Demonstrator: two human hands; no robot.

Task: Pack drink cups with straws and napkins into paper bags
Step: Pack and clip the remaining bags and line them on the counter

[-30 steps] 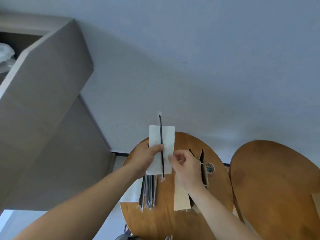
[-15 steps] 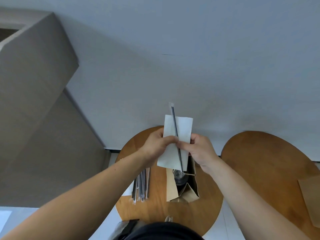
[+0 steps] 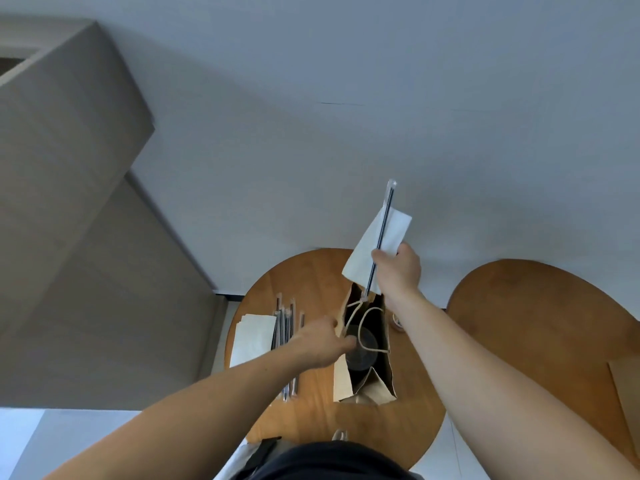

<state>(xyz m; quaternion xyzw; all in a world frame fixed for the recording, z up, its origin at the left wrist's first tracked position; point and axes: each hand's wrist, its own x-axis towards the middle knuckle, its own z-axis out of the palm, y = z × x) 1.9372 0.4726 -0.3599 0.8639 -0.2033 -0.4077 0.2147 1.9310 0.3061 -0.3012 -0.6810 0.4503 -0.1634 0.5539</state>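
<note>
Left hand (image 3: 322,344) gripping the brown paper bag (image 3: 343,379) at its rim, right hand (image 3: 398,271) is pinching a wrapped black straw (image 3: 382,233) and white napkin (image 3: 362,261) above it, probably to lower in.

Café-style room, round wooden tables (image 3: 519,323), paper bag (image 3: 343,379), wrapped straws (image 3: 286,323)

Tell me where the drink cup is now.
In the head view the drink cup stands inside the open paper bag on the left round table, beside the left hand.
</note>
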